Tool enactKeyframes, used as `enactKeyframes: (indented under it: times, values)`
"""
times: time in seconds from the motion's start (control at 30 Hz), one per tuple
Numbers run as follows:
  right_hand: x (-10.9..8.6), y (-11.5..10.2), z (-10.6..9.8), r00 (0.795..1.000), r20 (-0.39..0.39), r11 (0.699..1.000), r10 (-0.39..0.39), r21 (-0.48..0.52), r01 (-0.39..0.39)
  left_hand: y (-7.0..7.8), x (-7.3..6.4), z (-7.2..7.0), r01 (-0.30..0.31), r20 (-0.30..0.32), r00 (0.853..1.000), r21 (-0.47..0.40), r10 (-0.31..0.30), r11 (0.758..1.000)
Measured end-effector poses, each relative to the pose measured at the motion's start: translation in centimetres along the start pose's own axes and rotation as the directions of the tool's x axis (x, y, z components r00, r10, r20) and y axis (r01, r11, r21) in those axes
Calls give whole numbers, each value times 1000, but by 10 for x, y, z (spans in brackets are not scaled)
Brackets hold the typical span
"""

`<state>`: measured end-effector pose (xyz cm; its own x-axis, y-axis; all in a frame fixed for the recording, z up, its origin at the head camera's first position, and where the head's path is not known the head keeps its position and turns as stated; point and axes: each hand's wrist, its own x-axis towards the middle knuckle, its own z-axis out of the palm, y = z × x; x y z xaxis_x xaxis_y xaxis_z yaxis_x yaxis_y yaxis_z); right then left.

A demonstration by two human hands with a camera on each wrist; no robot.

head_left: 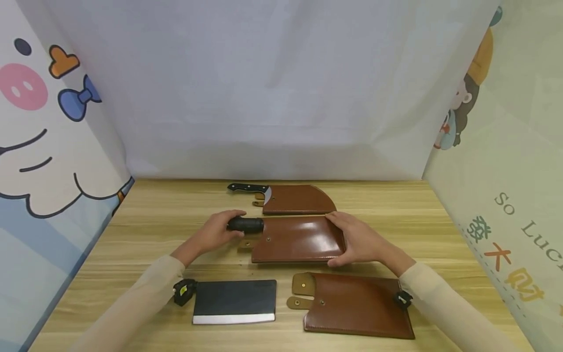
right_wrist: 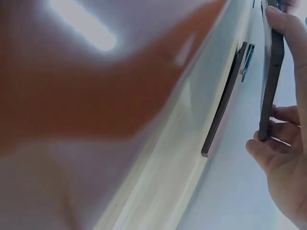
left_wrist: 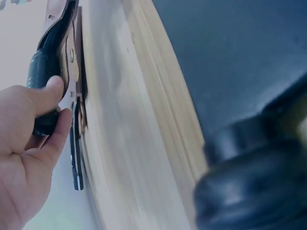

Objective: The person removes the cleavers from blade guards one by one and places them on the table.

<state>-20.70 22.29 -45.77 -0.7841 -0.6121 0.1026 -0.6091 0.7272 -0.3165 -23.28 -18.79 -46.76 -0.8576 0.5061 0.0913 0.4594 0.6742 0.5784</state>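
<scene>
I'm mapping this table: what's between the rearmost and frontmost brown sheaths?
The head view shows a third brown sheath, held by the right hand, its black handle in the left hand.

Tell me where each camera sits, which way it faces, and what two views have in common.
Head: on the person's head, facing forward and down over the table; left hand, right hand and both sleeves show.
Left wrist: on that wrist, facing the left hand, which shows holding a black handle.
Right wrist: on that wrist, facing the right hand, which shows gripping a brown sheath at its end.
Shared: head and left wrist both show the left hand on the black handle.
</scene>
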Motion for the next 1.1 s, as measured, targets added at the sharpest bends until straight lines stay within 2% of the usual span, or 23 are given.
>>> enactKeyframes:
  times: [0.17, 0.33, 0.53, 0.83, 1.1]
  values:
    - [-4, -4, -2, 1000, -16, 1000, 0, 10, 0, 11, -2, -2, 8, -23, 1000, -20, -8, 1000]
    - [-6, -7, -4, 999, -44, 1000, -1, 29, 2, 18, -4, 1, 0, -102, 995, 44, 5, 999]
    - [-9, -9, -1, 998, -56, 999, -10, 32, 12, 16, -6, 6, -35, -188, 981, 121, 57, 992]
    - [-13, -11, 5, 1000, -13, 1000, -11, 22, 11, 10, -10, 12, -88, -198, 972, 180, 124, 980]
    - [-13, -9, 8, 1000, -13, 1000, -19, 16, 19, 8, -12, 13, -67, -191, 976, 199, 106, 978]
